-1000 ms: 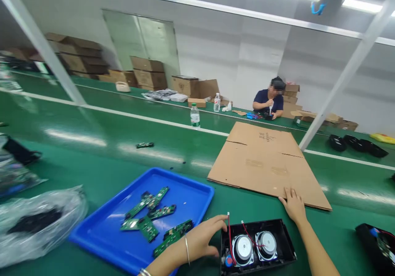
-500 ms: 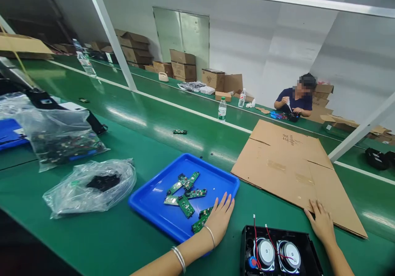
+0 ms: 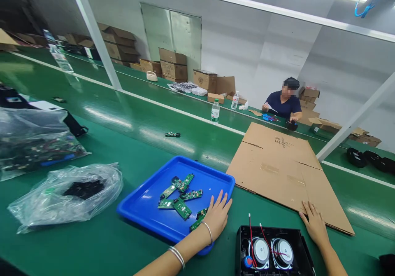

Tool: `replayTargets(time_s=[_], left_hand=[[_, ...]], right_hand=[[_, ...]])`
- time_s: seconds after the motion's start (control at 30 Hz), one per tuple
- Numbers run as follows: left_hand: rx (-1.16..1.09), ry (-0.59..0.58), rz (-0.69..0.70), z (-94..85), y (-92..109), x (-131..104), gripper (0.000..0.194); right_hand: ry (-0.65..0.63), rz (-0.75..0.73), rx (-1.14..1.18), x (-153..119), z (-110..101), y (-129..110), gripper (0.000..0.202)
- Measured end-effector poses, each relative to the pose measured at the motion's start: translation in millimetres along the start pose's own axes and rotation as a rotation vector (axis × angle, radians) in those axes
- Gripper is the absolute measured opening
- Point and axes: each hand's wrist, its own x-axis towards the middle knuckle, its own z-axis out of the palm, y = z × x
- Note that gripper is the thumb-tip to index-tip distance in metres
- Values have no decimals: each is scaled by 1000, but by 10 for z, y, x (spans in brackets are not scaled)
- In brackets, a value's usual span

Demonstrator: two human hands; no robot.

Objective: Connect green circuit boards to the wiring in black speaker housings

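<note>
Big flat brown cardboard sheet: I'm still resting my right hand on its near edge, fingers loosely spread, no grip.
Shallow blue plastic tray: I'm draping my left hand over its right side now, fingers fanned.
Lidless black plastic box with two round silver speakers: sitting unheld, since I'm no longer keeping my left hand beside it.
Slim green circuit boards: lying in the tray; I'm partly covering some, can't tell if touching.

Bare hands, silver left-arm bangles
</note>
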Motion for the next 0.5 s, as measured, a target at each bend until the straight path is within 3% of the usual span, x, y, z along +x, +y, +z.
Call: replayTargets(time_s=[0.13,0.27,0.37,0.5], left_hand=[[-70,108,-35,-305,-297,151,38],[-77,236,-215,-762,-880,485,29],[-57,266,-376,-1086,-1307,736,24],[-68,290,-546,-1366,-1670,979,26]], right_hand=[[-17,13,19,18,74,44,69],[-4,15,30,43,137,75,68],[23,11,65,1,107,35,65],[72,1,201,-94,-4,-75,60]])
